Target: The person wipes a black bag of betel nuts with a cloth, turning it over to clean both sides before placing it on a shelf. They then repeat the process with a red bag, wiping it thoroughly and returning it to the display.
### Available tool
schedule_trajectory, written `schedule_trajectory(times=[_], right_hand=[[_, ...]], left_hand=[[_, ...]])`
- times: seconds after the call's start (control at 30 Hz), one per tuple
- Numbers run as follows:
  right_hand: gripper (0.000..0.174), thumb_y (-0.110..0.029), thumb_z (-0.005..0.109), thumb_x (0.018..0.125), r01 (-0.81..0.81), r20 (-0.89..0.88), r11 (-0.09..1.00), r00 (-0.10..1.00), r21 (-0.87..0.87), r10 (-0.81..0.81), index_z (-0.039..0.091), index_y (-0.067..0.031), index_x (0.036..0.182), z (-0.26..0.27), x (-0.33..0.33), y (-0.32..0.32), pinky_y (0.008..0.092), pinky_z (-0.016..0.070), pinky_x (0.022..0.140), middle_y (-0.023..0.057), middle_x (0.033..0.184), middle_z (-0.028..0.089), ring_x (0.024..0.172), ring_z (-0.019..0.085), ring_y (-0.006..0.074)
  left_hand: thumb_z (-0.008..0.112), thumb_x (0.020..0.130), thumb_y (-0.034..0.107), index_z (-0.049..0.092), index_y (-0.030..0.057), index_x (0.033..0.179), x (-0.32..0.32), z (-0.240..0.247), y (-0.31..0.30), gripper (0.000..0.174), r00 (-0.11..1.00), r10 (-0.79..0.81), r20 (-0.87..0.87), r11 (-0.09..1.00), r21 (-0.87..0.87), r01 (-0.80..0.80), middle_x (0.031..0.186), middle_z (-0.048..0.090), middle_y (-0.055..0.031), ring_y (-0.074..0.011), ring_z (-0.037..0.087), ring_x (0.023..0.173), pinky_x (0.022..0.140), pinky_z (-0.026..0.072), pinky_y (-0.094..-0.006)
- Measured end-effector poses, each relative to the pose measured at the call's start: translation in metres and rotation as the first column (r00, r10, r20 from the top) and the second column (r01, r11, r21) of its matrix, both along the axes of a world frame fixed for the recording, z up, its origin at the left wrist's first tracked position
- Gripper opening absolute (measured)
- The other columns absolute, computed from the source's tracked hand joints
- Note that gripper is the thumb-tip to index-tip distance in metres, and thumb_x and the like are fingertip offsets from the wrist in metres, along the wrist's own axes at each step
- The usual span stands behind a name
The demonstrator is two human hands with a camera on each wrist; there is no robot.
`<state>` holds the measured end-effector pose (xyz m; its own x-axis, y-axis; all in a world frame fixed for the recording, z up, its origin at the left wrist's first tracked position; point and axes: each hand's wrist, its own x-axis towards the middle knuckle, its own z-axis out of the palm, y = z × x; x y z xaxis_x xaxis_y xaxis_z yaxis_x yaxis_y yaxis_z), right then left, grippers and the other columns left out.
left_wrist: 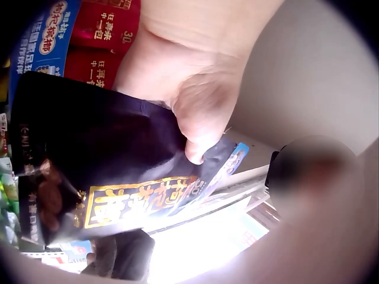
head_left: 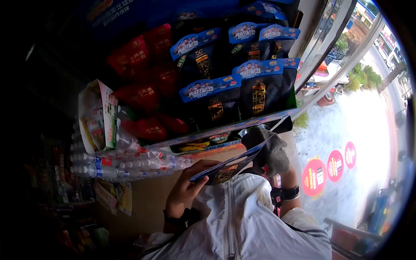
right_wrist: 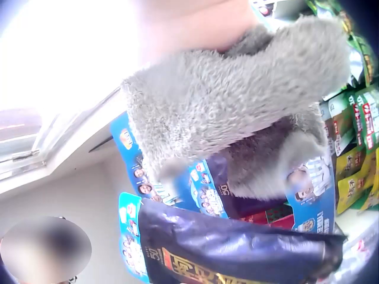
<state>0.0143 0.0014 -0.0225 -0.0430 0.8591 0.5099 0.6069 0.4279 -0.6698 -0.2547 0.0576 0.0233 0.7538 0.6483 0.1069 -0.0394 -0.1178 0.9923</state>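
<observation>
My left hand (head_left: 187, 186) grips a dark betel nut pouch (left_wrist: 89, 136) by one end, the thumb lying over its front. The pouch has gold lettering and a blue header card (right_wrist: 131, 236). It is tilted in front of my chest. A grey fluffy glove (right_wrist: 237, 89) covers my right hand (head_left: 273, 151), hiding the bare fingers. In the head view that hand is right at the pouch's far end. In the right wrist view the glove is above the pouch, its finger parts bent. I cannot tell whether those fingers hold anything.
A display rack ahead has dark pouches (head_left: 260, 93) with blue headers and red pouches (head_left: 130, 56). Packs of water bottles (head_left: 104, 167) stand to its left, below a white carton (head_left: 97, 117). At the right is a glass door with round red stickers (head_left: 314, 177).
</observation>
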Motion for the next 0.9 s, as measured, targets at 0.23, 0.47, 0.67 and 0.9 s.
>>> schedule_trajectory(times=[0.23,0.47,0.67,0.9], right_hand=[[0.031,-0.014,0.062,0.053,-0.149,-0.335,0.908,0.942,-0.392,0.011,0.064,-0.0063,0.083,-0.005,-0.020,0.003,0.0376,0.0446,0.071,0.0097,0.086,0.061,0.082,0.057,0.0301],[0.026,-0.028,0.070,0.057,0.344,0.272,0.931,0.891,0.120,-0.365,0.065,-0.0103,0.074,0.024,-0.012,0.059,0.0381,0.0448,0.060,0.0104,0.075,0.060,0.072,0.057,0.0305],[0.016,-0.018,0.064,0.063,0.198,0.547,0.948,0.779,0.250,-0.307,0.060,-0.0055,0.074,0.051,-0.013,0.078,0.0384,0.0446,0.063,0.0140,0.071,0.058,0.070,0.056,0.0319],[0.014,-0.013,0.059,0.063,0.136,0.396,0.985,0.903,0.106,-0.167,0.058,-0.0057,0.074,0.007,0.000,0.092,0.0389,0.0443,0.064,0.0124,0.073,0.056,0.074,0.056,0.0302]], left_hand=[[0.059,0.082,0.006,0.051,0.0067,0.123,0.016,-0.017,0.010,0.041,0.990,0.135,-0.047,0.989,0.064,-0.132,0.125,0.051,-0.0100,-0.0234,0.047,0.116,0.095,0.0376,-0.0336],[0.051,0.091,0.016,0.034,0.0065,0.135,0.020,-0.037,0.035,0.048,0.908,0.418,-0.015,0.891,0.204,-0.406,0.141,0.033,-0.0097,-0.0244,0.039,0.125,0.099,0.0342,-0.0377],[0.051,0.091,0.015,0.024,0.0031,0.138,0.035,-0.049,0.053,0.056,0.920,0.386,0.068,0.903,0.175,-0.391,0.143,0.026,-0.0149,-0.0289,0.038,0.126,0.096,0.0406,-0.0382],[0.051,0.091,0.020,0.018,0.0012,0.139,0.045,-0.080,0.062,0.061,0.916,0.400,0.036,0.910,0.101,-0.402,0.142,0.024,-0.0212,-0.0318,0.033,0.128,0.100,0.0354,-0.0408]])
